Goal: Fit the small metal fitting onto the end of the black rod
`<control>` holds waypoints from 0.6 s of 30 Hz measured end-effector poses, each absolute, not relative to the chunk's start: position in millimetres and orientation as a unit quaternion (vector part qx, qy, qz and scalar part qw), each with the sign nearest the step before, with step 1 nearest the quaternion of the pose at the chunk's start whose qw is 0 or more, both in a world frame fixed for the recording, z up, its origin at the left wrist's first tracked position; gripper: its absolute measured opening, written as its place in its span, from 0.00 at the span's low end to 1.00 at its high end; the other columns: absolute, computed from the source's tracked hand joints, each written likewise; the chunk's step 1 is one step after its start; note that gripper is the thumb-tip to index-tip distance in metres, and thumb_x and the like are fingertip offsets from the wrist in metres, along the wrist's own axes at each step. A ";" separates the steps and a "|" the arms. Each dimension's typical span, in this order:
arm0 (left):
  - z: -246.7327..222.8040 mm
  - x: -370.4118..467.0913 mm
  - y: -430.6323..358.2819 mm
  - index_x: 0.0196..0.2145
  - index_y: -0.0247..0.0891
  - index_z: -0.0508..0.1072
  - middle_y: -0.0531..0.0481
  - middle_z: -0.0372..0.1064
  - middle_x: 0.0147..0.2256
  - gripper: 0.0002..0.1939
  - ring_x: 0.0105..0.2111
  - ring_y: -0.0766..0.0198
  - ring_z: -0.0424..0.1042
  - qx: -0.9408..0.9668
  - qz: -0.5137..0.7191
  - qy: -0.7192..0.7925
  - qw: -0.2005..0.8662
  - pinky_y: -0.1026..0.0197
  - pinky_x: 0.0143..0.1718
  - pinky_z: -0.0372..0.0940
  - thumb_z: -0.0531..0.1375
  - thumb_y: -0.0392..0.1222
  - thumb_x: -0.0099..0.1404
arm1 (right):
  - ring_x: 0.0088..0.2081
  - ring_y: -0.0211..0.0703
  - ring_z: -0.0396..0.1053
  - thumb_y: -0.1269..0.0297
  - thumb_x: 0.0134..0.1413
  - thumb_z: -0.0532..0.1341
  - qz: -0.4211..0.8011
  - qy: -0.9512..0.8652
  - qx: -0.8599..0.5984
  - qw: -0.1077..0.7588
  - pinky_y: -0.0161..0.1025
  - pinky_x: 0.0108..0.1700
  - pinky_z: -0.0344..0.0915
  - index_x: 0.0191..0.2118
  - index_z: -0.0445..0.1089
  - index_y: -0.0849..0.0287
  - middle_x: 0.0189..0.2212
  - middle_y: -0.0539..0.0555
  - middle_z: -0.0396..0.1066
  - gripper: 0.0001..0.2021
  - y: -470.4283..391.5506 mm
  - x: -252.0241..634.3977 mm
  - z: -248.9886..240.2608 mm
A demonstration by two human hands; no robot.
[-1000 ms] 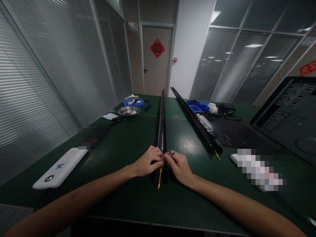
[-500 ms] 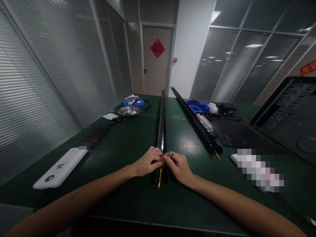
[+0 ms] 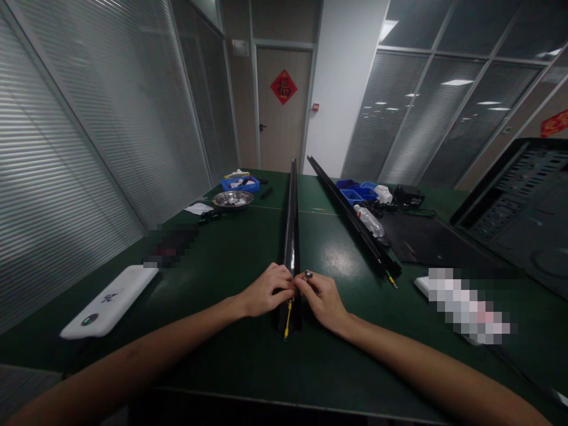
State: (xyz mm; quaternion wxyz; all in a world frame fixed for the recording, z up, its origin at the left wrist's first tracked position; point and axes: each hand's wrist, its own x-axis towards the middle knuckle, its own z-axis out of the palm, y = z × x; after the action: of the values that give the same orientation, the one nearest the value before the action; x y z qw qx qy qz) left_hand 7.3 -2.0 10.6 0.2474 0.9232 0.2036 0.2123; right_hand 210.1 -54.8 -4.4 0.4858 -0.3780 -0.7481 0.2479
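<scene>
A long, glossy black rail (image 3: 291, 231) lies lengthwise on the green table (image 3: 222, 367). Over its near end, my left hand (image 3: 269, 290) has its fingers closed, thumb toward the rail's middle. Facing it from the right, my right hand (image 3: 322, 297) is closed too, its thumb and fingertips meeting those of my left hand. Whatever is pinched between the fingertips is too small to make out. A yellow wire (image 3: 287, 319) with a ring end sticks out below the fingers toward the table's front edge.
A second black rail (image 3: 355, 225) with a green-yellow wire (image 3: 391, 279) lies to the right, beside a plastic bottle (image 3: 369, 220). White devices (image 3: 110, 303) flank both arms. Farther back are a metal bowl (image 3: 233, 200), a blue tray (image 3: 240, 185) and blue bins (image 3: 357, 190).
</scene>
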 end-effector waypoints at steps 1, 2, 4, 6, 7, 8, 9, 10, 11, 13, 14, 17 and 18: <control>9.8 7.3 -1.2 0.37 0.39 0.77 0.49 0.72 0.40 0.13 0.46 0.57 0.67 0.924 0.211 0.203 0.248 0.54 0.50 0.54 0.54 0.43 0.76 | 0.30 0.40 0.70 0.62 0.72 0.57 0.249 -0.749 -0.377 0.485 0.36 0.35 0.64 0.34 0.73 0.59 0.29 0.51 0.72 0.14 -55.1 210.1 -4.4; 9.1 7.3 -0.5 0.38 0.39 0.77 0.49 0.72 0.40 0.13 0.46 0.57 0.67 0.924 0.211 0.203 0.247 0.54 0.50 0.54 0.54 0.43 0.76 | 0.30 0.40 0.70 0.62 0.72 0.57 0.250 -0.750 -0.376 0.483 0.35 0.35 0.64 0.34 0.73 0.59 0.29 0.51 0.72 0.14 -55.4 210.0 -4.3; 8.3 7.4 -0.1 0.38 0.39 0.77 0.49 0.72 0.40 0.13 0.45 0.57 0.67 0.924 0.212 0.204 0.245 0.55 0.49 0.54 0.55 0.43 0.76 | 0.30 0.40 0.70 0.62 0.72 0.57 0.250 -0.752 -0.375 0.481 0.35 0.35 0.64 0.34 0.73 0.59 0.29 0.51 0.72 0.14 -56.0 209.6 -4.0; 8.6 7.4 -0.8 0.37 0.39 0.77 0.49 0.72 0.40 0.13 0.45 0.57 0.67 0.924 0.216 0.202 0.243 0.54 0.49 0.53 0.55 0.42 0.76 | 0.30 0.41 0.70 0.62 0.72 0.57 0.246 -0.752 -0.377 0.482 0.36 0.35 0.64 0.34 0.73 0.59 0.28 0.51 0.72 0.14 -56.3 209.3 -3.6; 9.0 7.4 -1.5 0.37 0.39 0.77 0.49 0.72 0.40 0.13 0.45 0.57 0.67 0.924 0.218 0.200 0.241 0.54 0.50 0.53 0.54 0.42 0.76 | 0.30 0.41 0.70 0.62 0.72 0.57 0.244 -0.750 -0.378 0.485 0.36 0.36 0.64 0.34 0.73 0.59 0.29 0.51 0.72 0.14 -56.4 209.2 -3.5; 9.6 7.3 -2.3 0.37 0.39 0.77 0.49 0.72 0.39 0.13 0.45 0.57 0.67 0.924 0.222 0.199 0.238 0.54 0.50 0.53 0.55 0.42 0.76 | 0.31 0.41 0.70 0.62 0.72 0.56 0.243 -0.748 -0.379 0.488 0.36 0.36 0.64 0.34 0.73 0.59 0.29 0.51 0.72 0.14 -56.3 209.2 -3.4; 10.2 7.3 -3.1 0.36 0.39 0.77 0.49 0.72 0.39 0.13 0.45 0.57 0.67 0.925 0.225 0.198 0.235 0.54 0.50 0.53 0.55 0.42 0.76 | 0.32 0.41 0.71 0.63 0.73 0.56 0.243 -0.746 -0.379 0.491 0.36 0.37 0.64 0.35 0.73 0.59 0.30 0.51 0.72 0.14 -56.2 209.3 -3.4; 10.8 7.3 -3.8 0.35 0.38 0.77 0.49 0.72 0.38 0.13 0.45 0.57 0.67 0.925 0.229 0.198 0.232 0.54 0.50 0.53 0.55 0.42 0.76 | 0.33 0.42 0.71 0.63 0.73 0.55 0.245 -0.744 -0.379 0.492 0.36 0.38 0.65 0.36 0.73 0.59 0.30 0.52 0.72 0.14 -56.0 209.4 -3.5; 11.2 7.4 -4.4 0.35 0.38 0.77 0.49 0.71 0.37 0.14 0.44 0.57 0.67 0.925 0.232 0.198 0.229 0.54 0.50 0.53 0.55 0.42 0.75 | 0.33 0.42 0.71 0.63 0.73 0.55 0.246 -0.745 -0.379 0.490 0.36 0.38 0.65 0.36 0.74 0.59 0.31 0.52 0.72 0.13 -55.7 209.6 -3.6; 11.5 7.6 -4.9 0.33 0.38 0.76 0.49 0.71 0.37 0.14 0.44 0.57 0.67 0.925 0.231 0.198 0.228 0.54 0.49 0.53 0.55 0.42 0.75 | 0.33 0.42 0.71 0.64 0.73 0.56 0.247 -0.748 -0.379 0.486 0.36 0.38 0.65 0.36 0.74 0.59 0.31 0.51 0.72 0.13 -54.9 210.0 -3.8; 11.3 7.6 -4.8 0.33 0.37 0.76 0.49 0.71 0.37 0.14 0.44 0.57 0.67 0.925 0.229 0.199 0.228 0.54 0.49 0.53 0.55 0.41 0.75 | 0.32 0.41 0.71 0.64 0.72 0.56 0.248 -0.749 -0.378 0.485 0.36 0.37 0.64 0.36 0.74 0.59 0.30 0.51 0.72 0.13 -54.5 210.1 -3.8; 10.3 7.6 -3.2 0.34 0.38 0.76 0.49 0.72 0.38 0.13 0.44 0.57 0.67 0.926 0.219 0.204 0.231 0.55 0.49 0.54 0.56 0.41 0.75 | 0.31 0.40 0.70 0.64 0.72 0.56 0.251 -0.749 -0.377 0.485 0.35 0.36 0.64 0.35 0.74 0.59 0.29 0.51 0.72 0.13 -54.0 210.1 -3.6; 10.0 7.5 -2.6 0.35 0.38 0.77 0.49 0.72 0.38 0.13 0.45 0.57 0.67 0.926 0.216 0.206 0.232 0.55 0.49 0.54 0.56 0.41 0.75 | 0.31 0.40 0.70 0.64 0.72 0.57 0.251 -0.749 -0.376 0.484 0.35 0.36 0.64 0.35 0.74 0.59 0.29 0.50 0.71 0.13 -54.0 210.0 -3.6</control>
State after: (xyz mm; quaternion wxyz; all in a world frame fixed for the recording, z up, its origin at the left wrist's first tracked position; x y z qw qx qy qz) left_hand 7.5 -2.6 10.0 0.2323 0.9256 0.2062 0.2162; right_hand 210.0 -54.0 -3.6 0.4840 -0.3761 -0.7492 0.2510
